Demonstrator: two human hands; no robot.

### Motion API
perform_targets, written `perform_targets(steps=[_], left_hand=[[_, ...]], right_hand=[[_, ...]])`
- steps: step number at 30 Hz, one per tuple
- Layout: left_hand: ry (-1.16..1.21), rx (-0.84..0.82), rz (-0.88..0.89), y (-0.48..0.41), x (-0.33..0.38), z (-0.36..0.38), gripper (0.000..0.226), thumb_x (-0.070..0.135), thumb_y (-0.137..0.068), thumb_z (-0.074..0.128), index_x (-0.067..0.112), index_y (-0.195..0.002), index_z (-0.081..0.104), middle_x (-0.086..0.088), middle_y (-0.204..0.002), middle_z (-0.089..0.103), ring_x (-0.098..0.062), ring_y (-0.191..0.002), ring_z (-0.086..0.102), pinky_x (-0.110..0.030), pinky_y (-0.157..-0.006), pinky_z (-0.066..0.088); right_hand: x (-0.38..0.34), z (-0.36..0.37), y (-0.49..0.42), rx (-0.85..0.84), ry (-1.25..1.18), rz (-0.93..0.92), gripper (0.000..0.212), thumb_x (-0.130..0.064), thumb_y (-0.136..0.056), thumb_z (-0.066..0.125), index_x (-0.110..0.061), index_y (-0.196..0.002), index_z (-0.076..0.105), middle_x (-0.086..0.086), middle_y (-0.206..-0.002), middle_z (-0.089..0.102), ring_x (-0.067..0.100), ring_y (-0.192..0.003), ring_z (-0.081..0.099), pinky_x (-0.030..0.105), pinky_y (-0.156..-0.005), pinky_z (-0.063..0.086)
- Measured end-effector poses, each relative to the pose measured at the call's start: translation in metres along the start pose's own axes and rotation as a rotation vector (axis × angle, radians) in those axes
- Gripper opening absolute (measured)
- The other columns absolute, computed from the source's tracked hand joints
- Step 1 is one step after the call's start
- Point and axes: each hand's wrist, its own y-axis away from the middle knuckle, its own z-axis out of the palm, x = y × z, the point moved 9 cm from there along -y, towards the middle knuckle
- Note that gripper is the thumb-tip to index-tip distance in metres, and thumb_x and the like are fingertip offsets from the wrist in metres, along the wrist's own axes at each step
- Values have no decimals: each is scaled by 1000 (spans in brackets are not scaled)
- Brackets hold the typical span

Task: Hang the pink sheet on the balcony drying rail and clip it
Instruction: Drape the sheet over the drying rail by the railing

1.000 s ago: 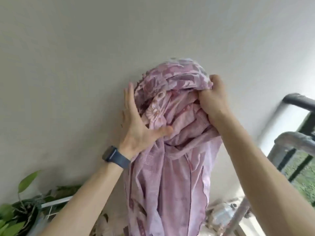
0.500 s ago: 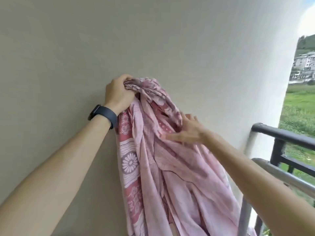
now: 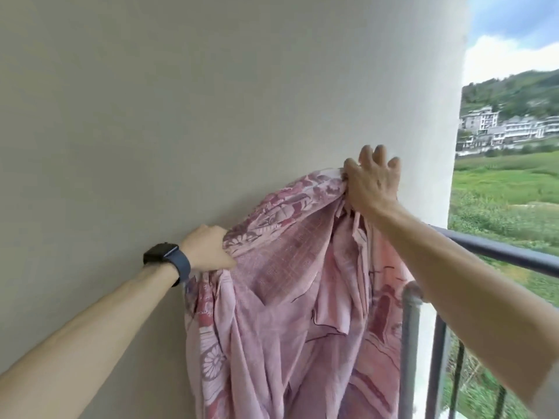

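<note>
We hold the thin, crumpled pink sheet (image 3: 296, 297) up before the smooth pale wall (image 3: 211, 116), its flower-printed folds hanging left of the round metal rail (image 3: 499, 252). Our left hand (image 3: 208, 251), a dark watch (image 3: 168, 258) on its wrist, is fisted round a bunched edge; our right hand (image 3: 370, 184) pinches the higher edge, fingers loosely spread.

I see a plain pale wall (image 3: 211, 101) filling most of my view, curving out to a bright white edge on the right. Past that edge there is blue sky with cloud (image 3: 514, 25), a wooded hillside (image 3: 514, 92), a row of white buildings (image 3: 514, 128) at its foot and a green field (image 3: 508, 182) below them. Low and left of centre I can make out a dark watch (image 3: 165, 257) on a bluish strap.
</note>
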Motion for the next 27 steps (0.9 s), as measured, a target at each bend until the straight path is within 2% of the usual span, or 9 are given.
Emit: perform_targets(steps=[2,3,5,6,8,10,15,19,27], left_hand=[[291,115,-71,-3,-3,-13,25,33,-70,75,12,-75,62,-2,-73,65,-25,-73,60,-29,-58,40],[540,142,-82,-4,-1,-17,22,30,-67,74,11,-73,62,-1,-73,65,-24,-74,59,-30,-63,41],[899,45,-70,-6,17,-11,17,18,-68,68,16,-85,64,-3,-84,63,-21,-80,57,-31,-72,41],[884,-19,-46,-8,28,-5,24,13,-73,67,18,-96,62,-4,-90,62,-21,-84,56,-31,-76,42],[501,-21,63,-14,46,0,33,14,-78,67,22,-108,57,-2,-99,65,-25,-90,60,-30,-78,46],[163,184,163,-12,62,-15,39,14,-75,63,25,-112,56,-7,-103,65,-33,-93,62,-32,-74,49],[-20,636,242,25,114,-83,45,4,-77,60,17,-118,46,-11,-108,47,-36,-91,57,-40,-58,43],[-70,804,311,68,166,-131,52,1,-75,67,10,-122,47,-15,-112,45,-38,-95,54,-38,-54,39],[153,931,350,169,268,-190,39,1,-75,63,13,-109,49,-11,-108,46,-25,-76,44,-34,-53,34]], right_hand=[[13,10,11,-65,51,78,26,-22,-88,60,-25,-113,65,8,-120,47,29,-117,37,43,-90,38],[19,20,20,-118,63,101,23,-22,-91,58,-24,-112,65,9,-121,47,29,-115,41,42,-87,40],[28,42,43,-257,42,115,20,-20,-97,53,-19,-113,65,10,-117,52,27,-102,53,38,-75,42],[33,52,54,-332,39,114,22,-19,-99,50,-17,-114,65,9,-112,58,26,-97,58,36,-73,42],[46,68,76,-477,44,138,24,-17,-98,47,-16,-113,66,8,-108,66,27,-99,64,35,-74,44],[64,74,93,-532,-15,194,25,-15,-96,47,-13,-113,65,10,-107,68,30,-100,65,36,-71,45],[112,26,85,-282,-267,403,20,-5,-98,43,-8,-117,50,17,-104,57,33,-86,54,40,-69,40],[163,-32,78,-37,-380,492,19,-9,-101,45,-9,-119,44,19,-109,52,28,-75,49,38,-64,43],[275,-126,143,112,-440,538,24,-17,-101,46,-7,-123,46,20,-114,48,29,-80,52,36,-69,43]])
